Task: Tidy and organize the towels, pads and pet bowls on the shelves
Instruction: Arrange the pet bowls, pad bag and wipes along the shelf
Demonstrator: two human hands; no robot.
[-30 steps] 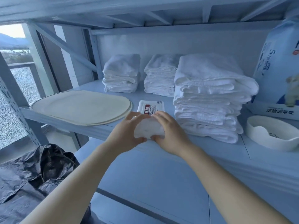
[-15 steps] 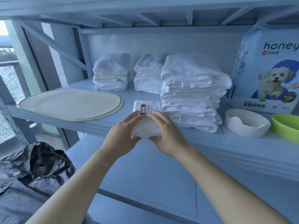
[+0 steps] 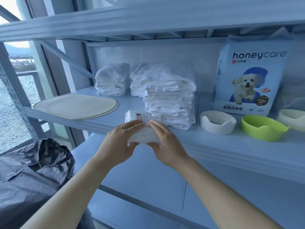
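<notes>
A small white packet with a red label (image 3: 140,118) lies at the front edge of the middle shelf (image 3: 231,146). My left hand (image 3: 118,142) grips its left end and my right hand (image 3: 165,142) grips its right end. Just behind it rises a tall stack of folded white towels (image 3: 170,95). Two shorter towel stacks (image 3: 112,81) stand further back. Flat cream oval pads (image 3: 76,105) lie on the shelf's left part. A white pet bowl (image 3: 217,122), a green bowl (image 3: 262,128) and a cream bowl (image 3: 292,116) sit to the right.
A blue honeycare pad bag (image 3: 247,80) stands upright at the back right. A black plastic bag (image 3: 33,171) lies crumpled on the floor at lower left. A lower shelf (image 3: 140,187) runs beneath my arms. The upper shelf (image 3: 148,19) hangs overhead.
Both hands keep hold of the packet at the shelf's front edge. The view has swung right, bringing the pad bag, the green bowl and the cream bowl into sight.
</notes>
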